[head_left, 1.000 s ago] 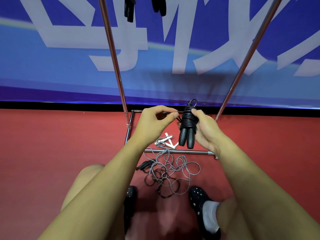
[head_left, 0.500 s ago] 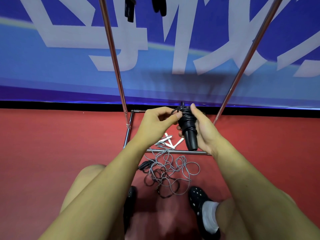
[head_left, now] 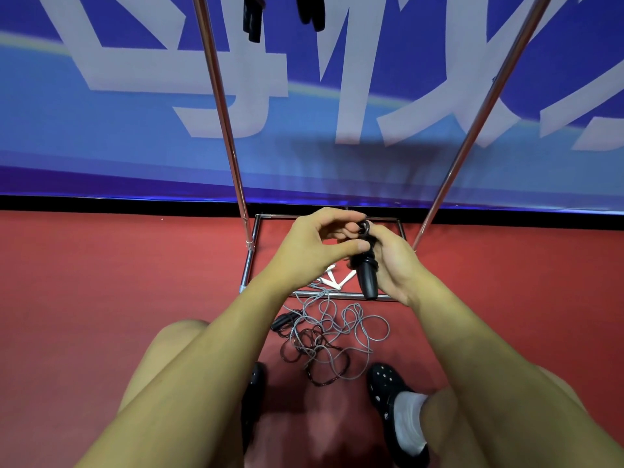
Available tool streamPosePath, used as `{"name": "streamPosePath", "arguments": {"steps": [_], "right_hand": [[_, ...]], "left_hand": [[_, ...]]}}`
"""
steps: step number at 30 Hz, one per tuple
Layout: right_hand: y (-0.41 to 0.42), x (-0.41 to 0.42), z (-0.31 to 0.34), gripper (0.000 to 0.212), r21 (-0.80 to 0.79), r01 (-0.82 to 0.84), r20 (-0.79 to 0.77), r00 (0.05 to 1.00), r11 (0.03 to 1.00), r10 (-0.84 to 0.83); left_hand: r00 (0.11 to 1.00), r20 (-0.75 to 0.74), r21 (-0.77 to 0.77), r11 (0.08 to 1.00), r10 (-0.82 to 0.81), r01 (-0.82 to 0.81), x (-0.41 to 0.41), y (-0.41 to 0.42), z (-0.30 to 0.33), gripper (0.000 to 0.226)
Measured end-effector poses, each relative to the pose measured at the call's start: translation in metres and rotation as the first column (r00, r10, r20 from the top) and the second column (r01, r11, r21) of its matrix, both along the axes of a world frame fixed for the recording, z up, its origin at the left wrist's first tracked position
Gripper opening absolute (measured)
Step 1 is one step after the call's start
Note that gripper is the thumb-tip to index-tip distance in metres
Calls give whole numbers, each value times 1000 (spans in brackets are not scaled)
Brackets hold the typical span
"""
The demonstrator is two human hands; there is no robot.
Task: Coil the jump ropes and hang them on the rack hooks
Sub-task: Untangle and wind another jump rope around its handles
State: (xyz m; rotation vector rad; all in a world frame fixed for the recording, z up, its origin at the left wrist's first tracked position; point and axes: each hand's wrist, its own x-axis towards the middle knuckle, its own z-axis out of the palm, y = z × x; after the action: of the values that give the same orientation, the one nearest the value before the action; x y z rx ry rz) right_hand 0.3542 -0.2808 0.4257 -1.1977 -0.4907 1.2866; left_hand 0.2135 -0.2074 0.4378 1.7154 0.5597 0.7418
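A black jump rope [head_left: 367, 278], coiled round its two handles, is held upright in front of me. My right hand [head_left: 391, 265] grips the bundle from the right side, handles pointing down. My left hand [head_left: 317, 244] pinches the small rope loop at the bundle's top between thumb and fingers. Below on the red floor lies a tangle of grey rope [head_left: 337, 329] with white handles [head_left: 334, 282], mixed with a dark rope [head_left: 304, 346] that has a black handle [head_left: 282, 320]. Two steel rack poles [head_left: 221, 109] rise ahead; its hooks are out of view.
The rack's base frame [head_left: 248, 265] lies on the floor against a blue banner wall [head_left: 101, 146]. Black handles [head_left: 253, 18] of hung ropes dangle at the top edge. My feet in black clogs [head_left: 388, 390] stand on either side of the tangle.
The bundle has turned and dropped slightly in my right hand. My left hand has closed in on the loop at its top.
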Motion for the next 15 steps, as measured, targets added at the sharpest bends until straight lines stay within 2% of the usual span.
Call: {"name": "streamPosePath", "arguments": {"steps": [3, 6, 10, 15], "right_hand": [[2, -1, 1, 36, 26, -8, 7, 1000, 1000, 8], [3, -1, 0, 33, 27, 9, 2, 1000, 1000, -9], [4, -1, -2, 35, 24, 1, -2, 1000, 1000, -1], [5, 2, -1, 32, 79, 38, 28, 999, 996, -40]], "left_hand": [[996, -13, 104, 990, 93, -91, 1, 3, -2, 41], [993, -15, 149, 982, 118, -114, -1, 5, -1, 38], [991, 7, 48, 990, 131, -131, 1, 3, 1, 31], [947, 83, -126, 946, 311, -300, 3, 6, 3, 28]]}}
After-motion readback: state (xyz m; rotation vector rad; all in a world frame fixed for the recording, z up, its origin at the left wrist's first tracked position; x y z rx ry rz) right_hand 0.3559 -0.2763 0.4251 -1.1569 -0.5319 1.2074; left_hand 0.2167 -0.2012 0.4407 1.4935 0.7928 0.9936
